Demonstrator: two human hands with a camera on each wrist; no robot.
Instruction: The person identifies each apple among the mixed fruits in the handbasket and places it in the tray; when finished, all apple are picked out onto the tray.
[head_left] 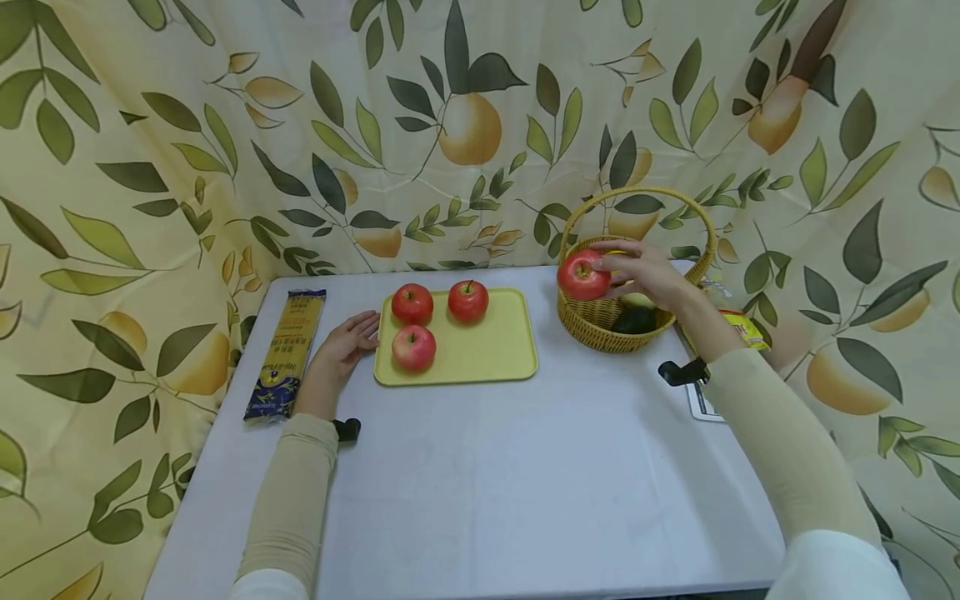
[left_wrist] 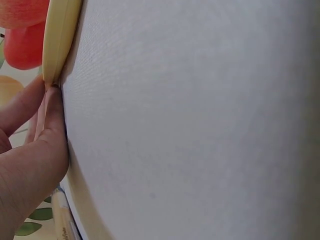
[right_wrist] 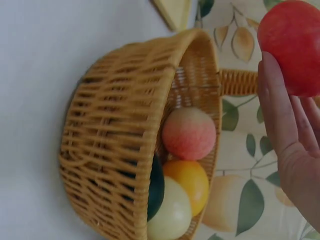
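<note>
My right hand (head_left: 641,271) grips a red apple (head_left: 583,276) above the left part of a wicker basket (head_left: 600,337). In the right wrist view, the basket holds a peach (right_wrist: 189,133), a yellow-orange fruit (right_wrist: 192,185), a pale round fruit (right_wrist: 171,212) and a dark green one (right_wrist: 156,190). Three red apples sit on a yellow tray (head_left: 487,354): one at back left (head_left: 412,304), one at back right (head_left: 468,301), one at front left (head_left: 414,347). My left hand (head_left: 345,343) touches the tray's left edge, its fingers mostly straight.
A yellow and blue packet (head_left: 288,350) lies left of my left forearm on the white-covered table (head_left: 487,483). Beyond the basket, a yellow packet (head_left: 746,329) and a white flat item (head_left: 701,404) are partly hidden by my right arm. Patterned curtain (head_left: 300,125) surrounds the table's back and sides.
</note>
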